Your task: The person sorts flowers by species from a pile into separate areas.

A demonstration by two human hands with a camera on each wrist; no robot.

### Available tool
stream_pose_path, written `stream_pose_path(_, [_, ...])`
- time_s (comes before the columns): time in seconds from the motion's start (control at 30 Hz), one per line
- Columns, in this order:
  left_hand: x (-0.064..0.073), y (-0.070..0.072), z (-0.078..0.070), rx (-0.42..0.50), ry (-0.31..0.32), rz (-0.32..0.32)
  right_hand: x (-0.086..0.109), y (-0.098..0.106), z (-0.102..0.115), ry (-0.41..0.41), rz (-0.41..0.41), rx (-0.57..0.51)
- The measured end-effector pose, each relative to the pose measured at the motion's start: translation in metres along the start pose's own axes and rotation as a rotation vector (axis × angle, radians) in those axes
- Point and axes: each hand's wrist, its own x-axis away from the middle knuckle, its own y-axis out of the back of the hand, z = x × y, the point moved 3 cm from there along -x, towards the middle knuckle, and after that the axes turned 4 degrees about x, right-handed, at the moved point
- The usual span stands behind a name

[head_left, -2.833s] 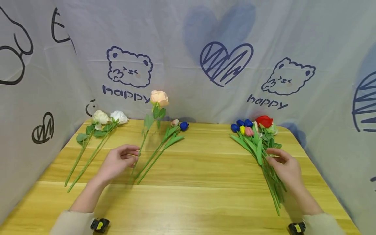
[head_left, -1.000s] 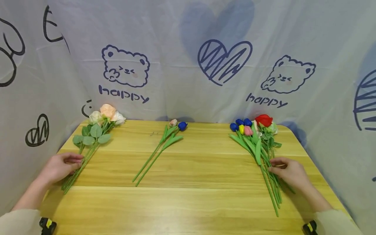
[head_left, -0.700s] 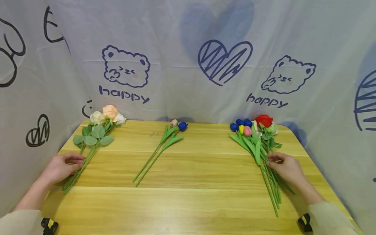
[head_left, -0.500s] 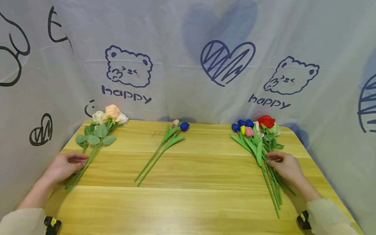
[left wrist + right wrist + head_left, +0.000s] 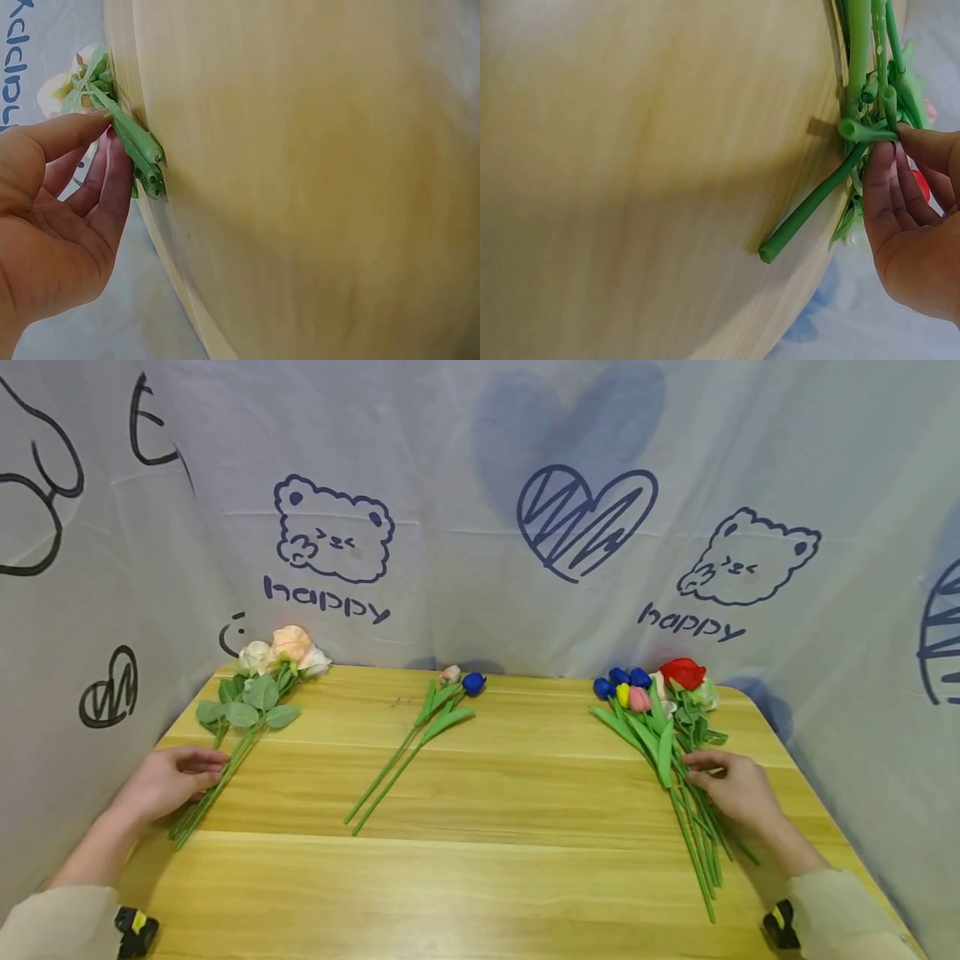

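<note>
Roses (image 5: 291,646) lie left on the worktop (image 5: 480,885); the left hand (image 5: 161,785) pinches their stems (image 5: 140,142), perhaps so nothing soft gets squashed. The right hand (image 5: 731,785) pinches a stem (image 5: 870,133) in the right-side flower bunch (image 5: 665,747).

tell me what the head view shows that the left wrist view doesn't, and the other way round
Only the head view shows the right hand, the red flower and the blue flower in the middle. Only the left wrist view shows the stem ends up close, facing the camera. Both show the left hand holding flower stems, the wooden table and the printed cloth.
</note>
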Motion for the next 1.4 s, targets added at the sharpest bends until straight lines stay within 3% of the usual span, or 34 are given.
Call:
stream_pose_path(0.37, [0.0, 0.001, -0.008, -0.027, -0.014, -0.018, 0.007, 0.006, -0.001, -0.058, -0.03, -0.044])
stream_pose_path(0.57, [0.003, -0.003, -0.024, -0.071, -0.031, -0.143, 0.014, 0.01, 0.001, -0.107, -0.058, -0.142])
stream_pose_path(0.8, [0.002, -0.024, -0.069, 0.018, 0.002, -0.303, 0.024, 0.016, 0.016, -0.177, -0.165, -0.293])
stream_pose_path(0.93, [0.0, -0.045, -0.099, 0.111, -0.038, -0.343, 0.027, 0.017, 0.036, -0.174, -0.259, -0.384])
stream_pose_path(1.13, [-0.004, -0.083, -0.144, 0.287, -0.139, -0.345, 0.025, 0.007, 0.07, -0.186, -0.366, -0.643])
stream_pose_path(1.4, [-0.012, -0.133, -0.205, 0.472, -0.237, -0.222, 0.016, -0.023, 0.12, -0.115, -0.352, -0.874])
